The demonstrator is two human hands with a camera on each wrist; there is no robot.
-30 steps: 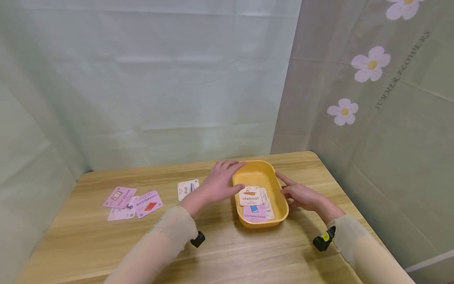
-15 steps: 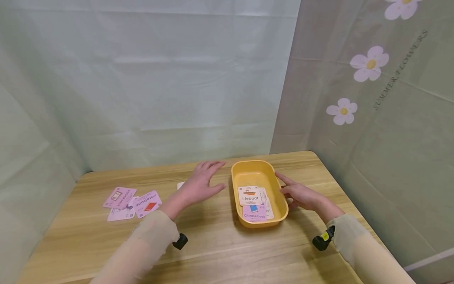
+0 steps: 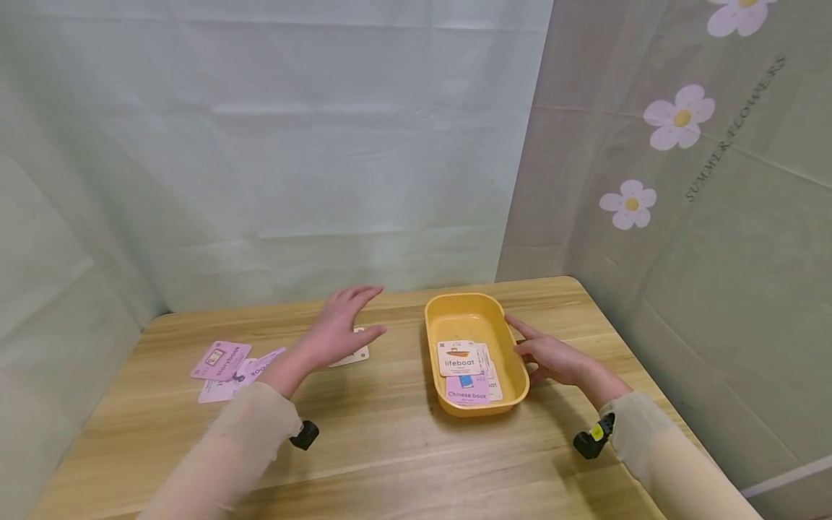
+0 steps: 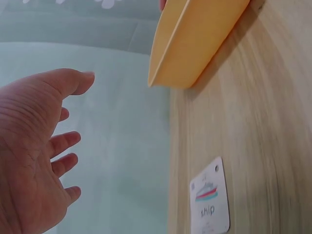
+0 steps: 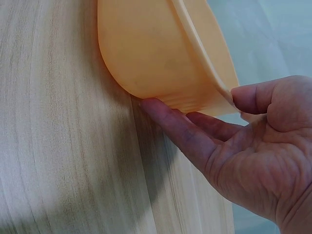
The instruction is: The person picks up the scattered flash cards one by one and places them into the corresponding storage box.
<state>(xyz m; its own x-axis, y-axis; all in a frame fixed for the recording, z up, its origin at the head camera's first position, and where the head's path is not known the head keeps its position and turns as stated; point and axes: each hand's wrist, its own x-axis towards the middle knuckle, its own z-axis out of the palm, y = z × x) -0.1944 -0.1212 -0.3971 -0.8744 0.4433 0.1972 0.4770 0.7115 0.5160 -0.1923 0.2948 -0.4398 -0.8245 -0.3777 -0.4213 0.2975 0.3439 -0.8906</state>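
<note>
My left hand (image 3: 334, 331) hovers over the table with thumb and fingers spread apart, holding nothing. Partly hidden behind it in the head view is a white picture card (image 3: 356, 352); the left wrist view shows this ship card (image 4: 209, 204) flat on the wood. My right hand (image 3: 552, 359) holds the right side of a yellow plastic tray (image 3: 464, 305). In the right wrist view its thumb touches the rim and its fingers lie against the outer wall. Inside the tray, a lifeboat card (image 3: 458, 363) overlaps a Chinese book card (image 3: 468, 393) and other white cards.
On the table's left lie a purple storybook card (image 3: 221, 361), a notebook card (image 3: 268, 361) partly behind the left forearm, and another card (image 3: 217, 391) under them. The wooden table (image 3: 403, 462) meets pale curtains (image 3: 312, 180) at the back and sides.
My left hand has moved left, away from the tray's left rim to over the ship card. The right hand and the tray have stayed in place.
</note>
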